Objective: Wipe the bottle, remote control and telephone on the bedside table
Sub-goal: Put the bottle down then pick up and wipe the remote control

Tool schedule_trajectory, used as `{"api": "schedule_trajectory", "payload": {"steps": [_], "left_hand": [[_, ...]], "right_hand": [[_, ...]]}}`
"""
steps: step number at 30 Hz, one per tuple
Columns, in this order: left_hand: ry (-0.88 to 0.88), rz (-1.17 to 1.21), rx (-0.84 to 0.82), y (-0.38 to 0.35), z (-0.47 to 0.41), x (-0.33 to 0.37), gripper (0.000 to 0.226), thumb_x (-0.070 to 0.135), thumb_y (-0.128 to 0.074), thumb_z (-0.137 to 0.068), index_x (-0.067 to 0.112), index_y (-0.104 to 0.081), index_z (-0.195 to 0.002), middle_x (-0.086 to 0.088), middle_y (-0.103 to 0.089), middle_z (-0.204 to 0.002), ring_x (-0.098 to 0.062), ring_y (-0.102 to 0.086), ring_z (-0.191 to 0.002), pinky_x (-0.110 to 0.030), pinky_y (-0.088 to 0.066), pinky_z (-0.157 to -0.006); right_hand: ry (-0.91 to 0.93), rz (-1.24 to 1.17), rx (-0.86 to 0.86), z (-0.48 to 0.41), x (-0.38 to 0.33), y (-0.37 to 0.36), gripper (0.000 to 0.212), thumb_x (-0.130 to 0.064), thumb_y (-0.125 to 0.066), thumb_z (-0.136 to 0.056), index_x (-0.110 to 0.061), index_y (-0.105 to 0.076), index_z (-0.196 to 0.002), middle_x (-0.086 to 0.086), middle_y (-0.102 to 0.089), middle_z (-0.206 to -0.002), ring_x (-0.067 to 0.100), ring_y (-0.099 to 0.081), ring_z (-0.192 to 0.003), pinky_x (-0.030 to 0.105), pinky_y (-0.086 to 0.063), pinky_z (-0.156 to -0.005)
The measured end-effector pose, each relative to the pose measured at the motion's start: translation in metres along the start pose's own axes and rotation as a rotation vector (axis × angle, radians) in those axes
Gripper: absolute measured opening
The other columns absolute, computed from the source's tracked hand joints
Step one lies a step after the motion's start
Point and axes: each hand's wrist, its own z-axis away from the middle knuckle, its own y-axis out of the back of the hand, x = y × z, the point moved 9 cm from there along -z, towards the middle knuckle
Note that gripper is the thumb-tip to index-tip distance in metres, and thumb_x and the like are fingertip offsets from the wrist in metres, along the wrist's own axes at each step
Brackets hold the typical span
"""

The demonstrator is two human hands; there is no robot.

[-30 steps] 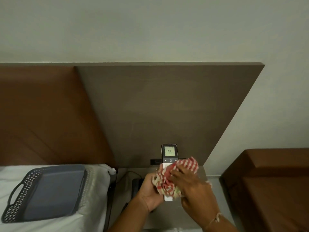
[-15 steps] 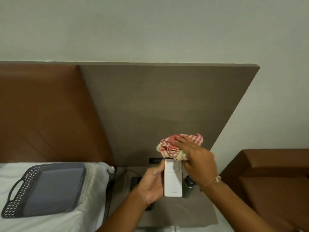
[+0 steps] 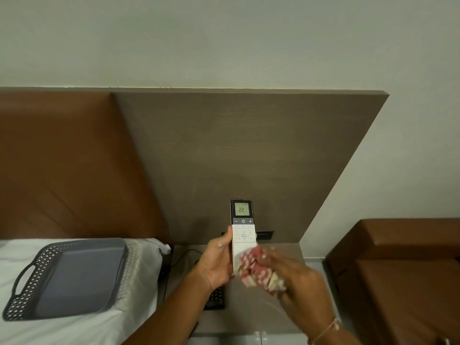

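My left hand (image 3: 216, 263) holds a white remote control (image 3: 243, 232) upright above the bedside table (image 3: 281, 250); its lit screen reads 22. My right hand (image 3: 302, 285), blurred by motion, grips a crumpled red-and-white checked cloth (image 3: 256, 268) against the remote's lower end. A black telephone (image 3: 215, 298) lies on the table under my left wrist, mostly hidden. The bottle is hidden behind my right hand.
A dark grey perforated tray (image 3: 67, 275) rests on the white pillow (image 3: 146, 255) to the left. A wooden headboard panel (image 3: 236, 150) with a socket plate (image 3: 265, 235) rises behind the table. A brown upholstered seat (image 3: 398, 270) stands to the right.
The cloth in my right hand has moved from the remote's top down to its lower end, uncovering the lit screen. The bottle seen half a second ago is now hidden.
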Motion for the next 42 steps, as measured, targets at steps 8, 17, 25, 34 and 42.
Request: {"api": "schedule_trajectory", "payload": {"steps": [8, 17, 25, 34, 42], "left_hand": [[0.022, -0.104, -0.096, -0.025, -0.001, -0.023, 0.047, 0.027, -0.060, -0.089, 0.001, -0.060, -0.128, -0.022, -0.063, -0.119, -0.036, -0.061, -0.107, -0.051, -0.040, -0.106], [0.034, -0.021, 0.021, -0.016, -0.020, -0.004, 0.058, 0.045, -0.050, -0.093, 0.003, -0.061, -0.130, -0.023, -0.068, -0.111, -0.035, -0.066, -0.097, -0.048, -0.046, -0.096], [-0.046, -0.283, 0.352, 0.039, -0.056, -0.024, 0.047, 0.037, -0.035, -0.106, 0.005, -0.057, -0.133, -0.024, -0.064, -0.131, -0.039, -0.063, -0.116, -0.058, -0.047, -0.102], [0.089, -0.486, 0.768, 0.180, -0.135, -0.130, 0.022, 0.024, -0.052, -0.103, 0.011, -0.067, -0.093, -0.024, -0.070, -0.117, -0.040, -0.069, -0.093, -0.049, -0.057, -0.079], [0.163, -0.570, 0.965, 0.310, -0.226, -0.215, 0.026, 0.020, -0.056, -0.099, 0.006, -0.070, -0.082, -0.028, -0.072, -0.107, -0.045, -0.070, -0.095, -0.061, -0.057, -0.087]], "right_hand": [[-0.058, 0.165, 0.098, -0.074, -0.010, 0.019, 0.053, -0.004, -0.084, -0.062, -0.019, -0.072, -0.111, 0.004, -0.069, -0.119, 0.022, -0.065, -0.110, 0.035, -0.054, -0.084], [0.082, 0.250, -0.408, 0.005, -0.018, -0.055, 0.060, -0.053, -0.090, -0.029, -0.037, -0.077, -0.085, -0.014, -0.075, -0.099, 0.006, -0.069, -0.096, 0.022, -0.055, -0.078], [-0.651, -0.436, 0.146, 0.079, 0.119, -0.032, 0.047, 0.004, -0.063, -0.084, -0.024, -0.064, -0.121, -0.009, -0.070, -0.104, 0.021, -0.067, -0.095, -0.001, -0.041, -0.075], [-1.337, -0.764, 0.358, 0.170, 0.284, -0.138, 0.011, -0.019, -0.080, -0.074, -0.025, -0.071, -0.073, -0.001, -0.074, -0.080, 0.024, -0.070, -0.084, 0.040, -0.054, -0.080], [-1.515, -0.892, 0.539, 0.211, 0.376, -0.242, 0.041, -0.047, -0.078, -0.068, -0.037, -0.069, -0.106, -0.006, -0.074, -0.102, 0.023, -0.069, -0.094, 0.052, -0.053, -0.085]]}}
